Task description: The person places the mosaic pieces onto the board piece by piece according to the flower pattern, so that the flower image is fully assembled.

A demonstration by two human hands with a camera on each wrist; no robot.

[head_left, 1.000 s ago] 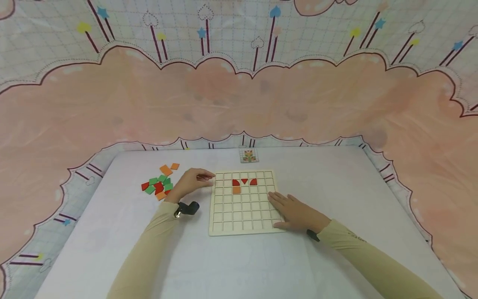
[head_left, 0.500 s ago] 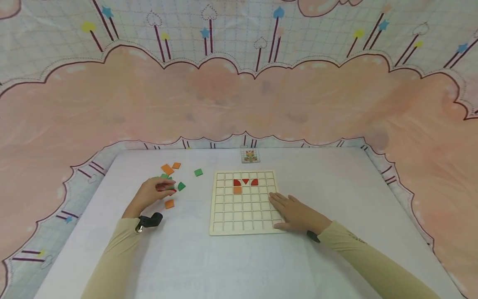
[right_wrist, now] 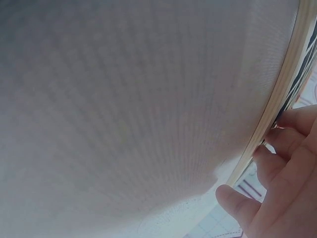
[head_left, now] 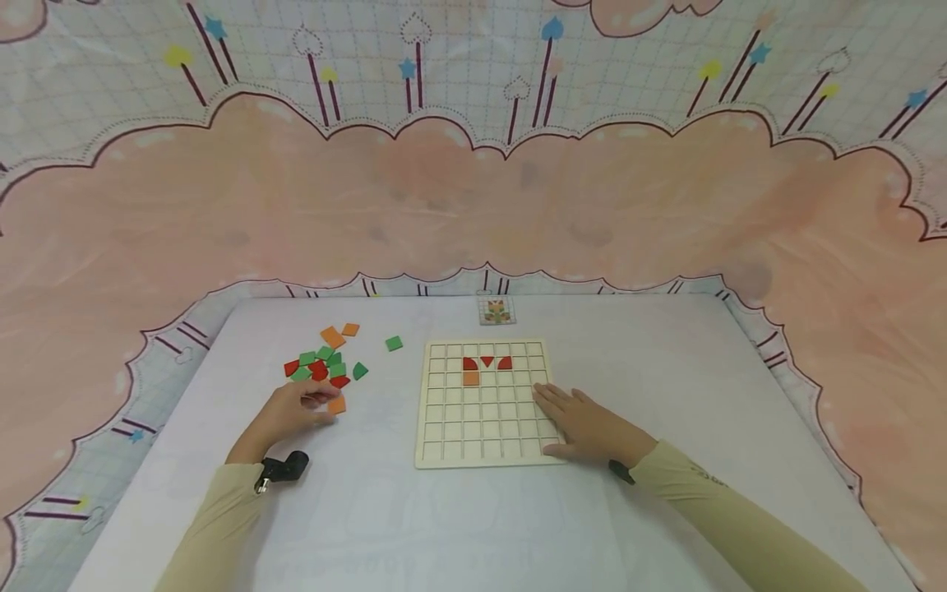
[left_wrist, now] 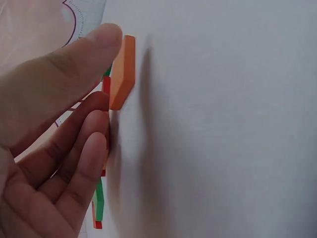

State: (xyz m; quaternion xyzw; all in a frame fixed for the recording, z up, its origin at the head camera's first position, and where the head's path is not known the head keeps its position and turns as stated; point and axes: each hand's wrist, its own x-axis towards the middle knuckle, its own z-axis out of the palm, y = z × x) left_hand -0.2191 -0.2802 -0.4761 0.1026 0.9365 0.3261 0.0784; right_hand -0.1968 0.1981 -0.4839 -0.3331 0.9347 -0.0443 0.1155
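My left hand (head_left: pixel 284 415) is low over the table at the near side of a loose pile of coloured tiles. Its thumb and fingers are apart around an orange square tile (head_left: pixel 337 404), which lies on the cloth. In the left wrist view this orange tile (left_wrist: pixel 125 69) shows just past the thumb tip. My right hand (head_left: pixel 592 423) rests with fingers extended on the right edge of a pale gridded board (head_left: pixel 491 423). Near the board's top sit two red quarter-round tiles (head_left: pixel 505 363), a red triangle (head_left: pixel 486 362) between them and an orange square (head_left: pixel 471 378).
Red tiles (head_left: pixel 319 372), green tiles (head_left: pixel 337 370) and orange tiles (head_left: pixel 332 337) form the pile on the left. One green square (head_left: pixel 394 343) and a green rounded piece (head_left: pixel 360 371) lie apart from it. A small pattern card (head_left: pixel 496 310) lies behind the board.
My left hand has gone from the board's left edge back to the pile, then nearer to me beside the orange tile. A green square now lies between pile and board. The right hand stays put.
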